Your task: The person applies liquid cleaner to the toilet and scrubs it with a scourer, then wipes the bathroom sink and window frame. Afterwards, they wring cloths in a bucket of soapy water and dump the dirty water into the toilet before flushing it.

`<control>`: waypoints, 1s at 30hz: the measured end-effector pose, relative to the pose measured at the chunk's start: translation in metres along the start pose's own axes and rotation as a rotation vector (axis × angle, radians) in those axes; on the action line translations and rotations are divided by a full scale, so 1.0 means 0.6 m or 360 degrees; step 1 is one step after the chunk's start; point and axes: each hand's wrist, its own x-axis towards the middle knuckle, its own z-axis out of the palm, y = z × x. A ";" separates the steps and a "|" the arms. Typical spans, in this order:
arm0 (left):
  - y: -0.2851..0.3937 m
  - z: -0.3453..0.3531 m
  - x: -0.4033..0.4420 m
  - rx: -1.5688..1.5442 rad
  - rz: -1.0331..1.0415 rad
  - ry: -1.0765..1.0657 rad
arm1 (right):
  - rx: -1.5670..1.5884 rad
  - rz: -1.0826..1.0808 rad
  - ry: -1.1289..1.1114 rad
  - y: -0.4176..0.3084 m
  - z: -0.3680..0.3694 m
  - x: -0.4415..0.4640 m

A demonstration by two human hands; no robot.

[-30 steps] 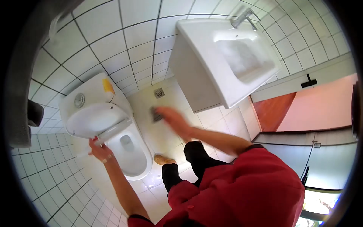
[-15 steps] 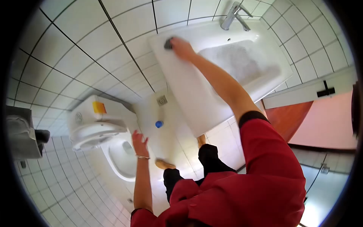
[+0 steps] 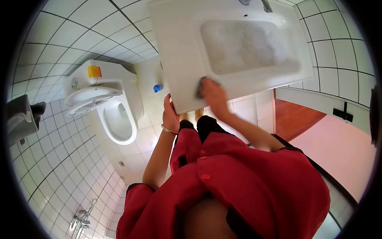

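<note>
Dark grey and slightly blurred, a scouring pad [image 3: 200,88] lies under my right hand [image 3: 215,96] on the wide front rim of the white washbasin [image 3: 175,59]. The fingers of that hand are closed round the pad. My left hand [image 3: 171,114], with a bracelet at the wrist, rests against the basin's left side near the front corner. Its fingers are stretched along the edge, partly hidden by it. Cloudy, foamy water [image 3: 246,47] fills the bowl.
A white toilet [image 3: 119,119] with its lid raised stands to the left, a yellow label [image 3: 94,71] on its tank. On the floor beside the basin is a small blue object [image 3: 158,88]. The tap [image 3: 266,5] is at the back. An open doorway is at right.
My right hand has brought the pad from the basin's back left corner to the front rim. My left hand has moved right, from near the toilet to the basin's side. The view has shifted.
</note>
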 end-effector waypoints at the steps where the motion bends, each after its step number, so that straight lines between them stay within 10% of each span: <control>1: -0.001 0.009 0.010 -0.0082 -0.0002 -0.0030 | 0.0177 -0.0305 0.0135 -0.032 0.039 -0.015; 4: 0.033 0.034 -0.010 -0.0135 -0.0053 -0.0021 | 0.0242 -0.0479 -0.0055 -0.059 0.030 -0.015; 10: 0.029 0.050 -0.012 0.0543 0.0126 0.0158 | 0.0069 0.0322 -0.0372 0.029 -0.067 -0.011; 13: 0.004 0.061 -0.004 0.0951 0.0511 0.0172 | 0.0146 -0.0143 -0.0142 0.012 -0.077 -0.003; 17: 0.053 0.125 -0.015 0.1989 0.1143 0.0218 | -0.0225 0.0253 0.0003 0.256 -0.185 0.021; 19: 0.066 0.170 -0.018 0.2279 0.1250 0.0178 | -0.0784 0.0748 -0.0729 0.376 -0.236 0.061; 24: 0.045 0.289 -0.002 0.2712 0.1359 0.0215 | -0.0756 0.1240 -0.0768 0.668 -0.172 0.137; 30: -0.039 0.490 0.107 0.2478 0.1325 -0.0219 | -0.0036 0.0505 -0.0708 0.688 -0.168 0.183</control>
